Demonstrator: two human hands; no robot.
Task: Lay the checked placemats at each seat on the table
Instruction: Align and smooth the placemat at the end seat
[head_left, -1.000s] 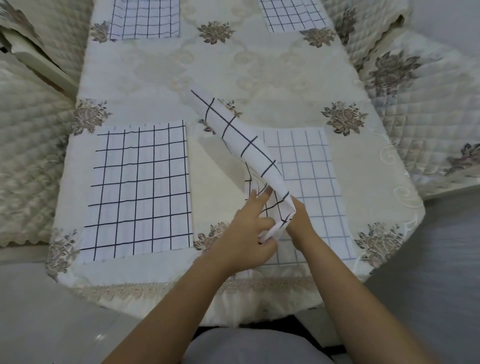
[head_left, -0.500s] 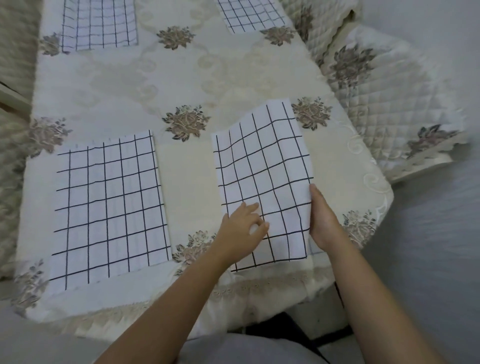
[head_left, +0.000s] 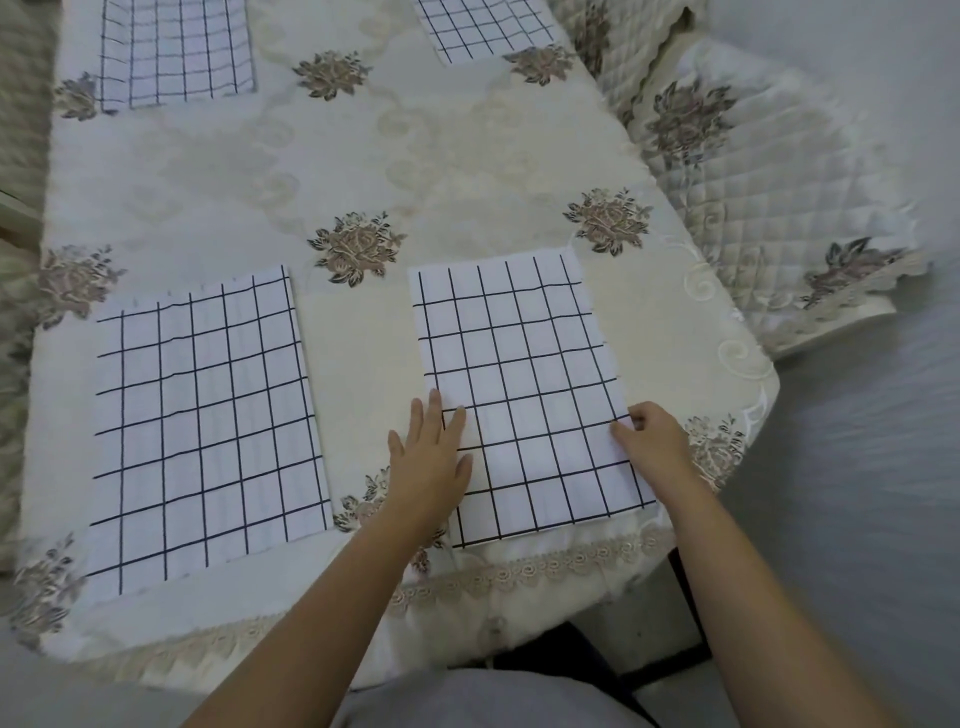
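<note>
A white placemat with a dark grid (head_left: 519, 384) lies flat on the near right part of the table (head_left: 363, 171). My left hand (head_left: 428, 457) rests flat on its left edge with straight fingers. My right hand (head_left: 649, 441) has its fingers curled at the mat's right edge, seemingly pinching it. A second checked placemat (head_left: 202, 415) lies flat at the near left. Two more checked mats lie at the far side, one far left (head_left: 176, 49) and one far right (head_left: 488, 28), both cut off by the top of the view.
The table wears a cream cloth with brown flower motifs and a lace hem (head_left: 519, 571). Quilted chair covers stand at the right (head_left: 753, 171) and along the left edge (head_left: 15, 130). Grey floor (head_left: 857, 467) lies to the right.
The placemat, held folded and raised a second ago, has been spread out and now lies flat. Both hands moved apart to its left and right edges.
</note>
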